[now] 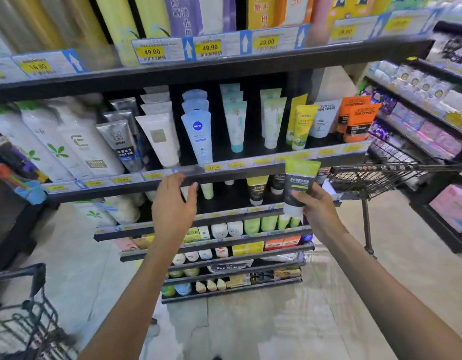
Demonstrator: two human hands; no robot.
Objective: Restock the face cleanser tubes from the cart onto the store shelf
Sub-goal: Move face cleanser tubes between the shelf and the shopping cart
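Note:
My right hand [317,207] grips a green and dark grey cleanser tube [300,184] near its white cap, holding it upright in front of the shelf edge [224,175]. A matching tube [257,189] stands on the shelf just below, with another dark tube beside it. My left hand [174,203] is raised in front of that same shelf edge, fingers relaxed and holding nothing. Rows of other cleanser tubes, among them a blue one [198,133], stand on the shelf above.
A black wire cart [378,175] stands to the right of the shelving, its handle level with the tube. Another cart [29,320] is at the lower left. More shelving [419,120] with packets lines the right side. Lower shelves hold small bottles and boxes.

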